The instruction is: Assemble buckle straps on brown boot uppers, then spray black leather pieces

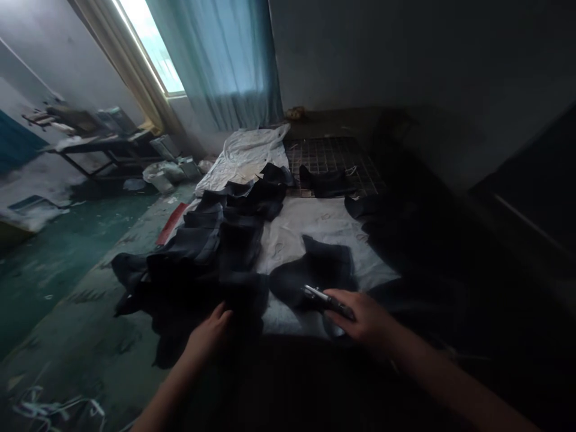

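Observation:
My left hand [210, 333] rests on the near edge of a pile of dark cloth pieces [211, 252], with its fingers curled into the fabric. My right hand [364, 318] is closed around a small metal tool, probably scissors or clippers [320, 296], whose shiny tip points left. The tool's tip lies over a single dark cloth piece [315, 270] on a white sheet [310, 225]. The room is dim and the fabric's detail is hard to make out.
More dark cloth pieces [326, 180] lie farther back near a tiled patch of floor [333, 153]. A crumpled white cloth [247, 153] sits below the curtained window [216, 54]. A low cluttered table [103, 144] stands at the left. The floor is green [58, 258].

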A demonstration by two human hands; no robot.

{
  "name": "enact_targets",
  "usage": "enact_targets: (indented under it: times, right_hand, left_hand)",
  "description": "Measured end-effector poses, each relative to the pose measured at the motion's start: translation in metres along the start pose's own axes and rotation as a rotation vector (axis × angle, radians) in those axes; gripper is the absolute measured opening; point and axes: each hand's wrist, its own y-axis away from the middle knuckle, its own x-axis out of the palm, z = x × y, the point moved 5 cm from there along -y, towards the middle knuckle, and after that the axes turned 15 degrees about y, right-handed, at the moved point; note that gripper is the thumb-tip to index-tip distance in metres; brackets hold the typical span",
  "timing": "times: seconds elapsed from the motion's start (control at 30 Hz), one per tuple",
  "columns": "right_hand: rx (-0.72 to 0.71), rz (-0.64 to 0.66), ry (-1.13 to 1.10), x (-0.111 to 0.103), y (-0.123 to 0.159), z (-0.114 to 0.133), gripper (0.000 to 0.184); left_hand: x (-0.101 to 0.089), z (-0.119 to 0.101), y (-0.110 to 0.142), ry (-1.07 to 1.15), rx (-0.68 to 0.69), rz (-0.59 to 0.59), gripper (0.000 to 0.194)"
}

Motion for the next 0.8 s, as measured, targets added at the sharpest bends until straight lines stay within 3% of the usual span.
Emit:
enact_targets:
  times: [0.17,0.3,0.4,0.47,0.63,0.8]
  right_hand:
    - [0.069,-0.092,-0.010,0.001,-0.001,-0.007,0.039]
    - [0.056,-0.030,-0.111,-0.001,0.023,-0.025,0.037]
    - [0.096,0.008,-0.191,-0.002,0.048,-0.042,0.036]
    - [0.180,-0.050,-0.275,-0.001,0.067,-0.058,0.038]
    - [0.478,-0.410,-0.490,0.007,0.112,-0.095,0.041]
    - [0.543,-0.651,-0.599,0.006,0.128,-0.096,0.035]
  left_hand:
    - [0.004,-0.002,0.002,0.041,0.019,-0.035,0.035]
    - [0.007,-0.028,-0.002,0.103,0.104,0.023,0.035]
    - [0.010,-0.060,-0.016,0.109,0.226,0.087,0.034]
    - [0.014,-0.087,-0.030,0.067,0.359,0.097,0.033]
    - [0.037,-0.168,-0.066,-0.051,0.686,0.145,0.020]
    - [0.065,-0.231,-0.088,-0.029,0.866,0.280,0.021]
